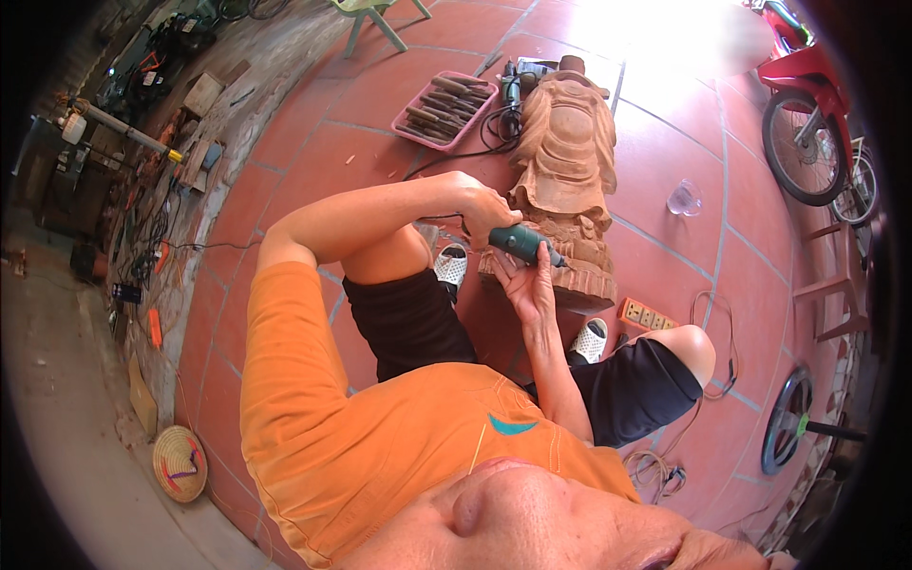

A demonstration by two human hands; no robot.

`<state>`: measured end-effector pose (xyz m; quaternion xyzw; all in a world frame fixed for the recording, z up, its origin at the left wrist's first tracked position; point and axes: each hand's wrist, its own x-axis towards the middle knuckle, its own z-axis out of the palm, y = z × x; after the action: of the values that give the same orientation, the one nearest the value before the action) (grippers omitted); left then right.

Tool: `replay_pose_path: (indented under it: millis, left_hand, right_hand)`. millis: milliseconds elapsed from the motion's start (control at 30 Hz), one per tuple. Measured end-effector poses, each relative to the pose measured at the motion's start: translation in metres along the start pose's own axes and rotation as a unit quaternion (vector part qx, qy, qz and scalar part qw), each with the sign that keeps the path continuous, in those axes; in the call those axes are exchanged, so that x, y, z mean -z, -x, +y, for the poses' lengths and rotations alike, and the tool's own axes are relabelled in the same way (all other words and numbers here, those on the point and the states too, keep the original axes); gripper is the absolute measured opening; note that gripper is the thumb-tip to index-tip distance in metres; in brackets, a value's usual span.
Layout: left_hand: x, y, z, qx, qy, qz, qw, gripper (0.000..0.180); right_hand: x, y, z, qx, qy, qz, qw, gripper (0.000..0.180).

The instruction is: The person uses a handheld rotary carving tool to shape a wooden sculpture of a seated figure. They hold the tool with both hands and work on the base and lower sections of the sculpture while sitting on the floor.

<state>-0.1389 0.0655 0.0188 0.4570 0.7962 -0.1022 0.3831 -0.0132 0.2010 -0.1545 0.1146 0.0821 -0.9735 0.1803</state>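
Observation:
A carved brown statue (pixel 571 133) of a robed figure, seemingly wooden, lies on the floor in front of me, its tiered base (pixel 584 282) toward me. My left hand (pixel 483 211) is wrapped round the rear of a dark green rotary grinder (pixel 518 243). Near the front of the tool, my right hand (pixel 528 290) steadies it, one finger along its side and the palm turned up. The tool's bit (pixel 560 261) points at the carved base; whether it touches the surface is too small to tell.
A pink basket (pixel 439 144) of chisels and a second power tool (pixel 511 100) lie beside the statue. To the right are a plastic cup (pixel 685 199), an orange power strip (pixel 646 314), cords, a fan (pixel 788 418) and a red motorbike (pixel 807 104). A conical hat (pixel 180 463) lies left.

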Motion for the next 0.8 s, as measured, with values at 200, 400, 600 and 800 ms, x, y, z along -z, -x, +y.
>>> replay_pose_path:
  millis: [200,400,600,800]
  left_hand:
    - [0.0018,0.0034,0.0039,0.002,0.000,-0.002,1.000,0.077]
    - [0.0001,0.0014,0.0029,0.008,-0.001,-0.012,1.000,0.077]
    - [-0.0001,-0.0008,0.0002,0.001,0.005,-0.017,1.000,0.078]
    - [0.0012,0.0005,0.0007,0.004,0.010,-0.025,1.000,0.079]
  right_hand:
    - [-0.0010,0.0007,0.0000,0.008,0.017,0.004,1.000,0.063]
    - [0.0010,0.0001,0.0004,0.003,0.014,0.002,1.000,0.066]
    - [0.0036,-0.0011,0.0000,-0.001,-0.002,-0.004,1.000,0.063]
    - [-0.0011,0.0012,0.0004,0.007,0.010,-0.001,1.000,0.066]
